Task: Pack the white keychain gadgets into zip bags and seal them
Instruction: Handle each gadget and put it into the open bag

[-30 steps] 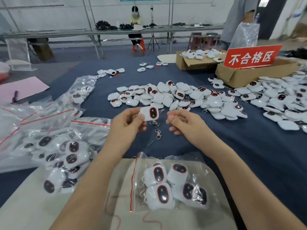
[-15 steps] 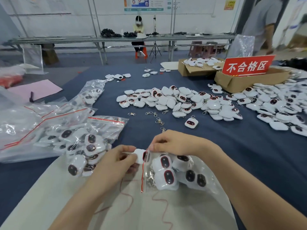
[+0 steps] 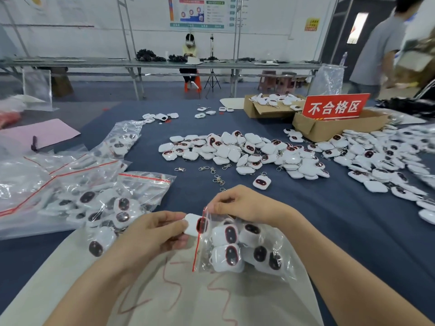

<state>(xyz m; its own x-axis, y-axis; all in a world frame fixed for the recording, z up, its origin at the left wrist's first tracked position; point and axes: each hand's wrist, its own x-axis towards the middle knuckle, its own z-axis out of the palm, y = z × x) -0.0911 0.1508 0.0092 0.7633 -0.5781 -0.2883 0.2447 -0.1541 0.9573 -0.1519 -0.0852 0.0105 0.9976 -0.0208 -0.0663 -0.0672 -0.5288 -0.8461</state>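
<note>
Blue table (image 3: 329, 231) of gadgets (image 3: 235, 152), white wall (image 3: 94, 41)

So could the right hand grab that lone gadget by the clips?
Probably yes: the lone gadget lies just beyond the right hand with only bare cloth between, though that hand pinches the zip bag open.

One cam only: head-worn, wide-angle, edges bowed. It looked fwd & down across the blue table (image 3: 329, 231). Very near the wearer's forearms; left hand (image 3: 150, 234) & right hand (image 3: 244, 205) sat low-centre. Far bench (image 3: 70, 63) & back wall (image 3: 70, 38) filled the top strip.
</note>
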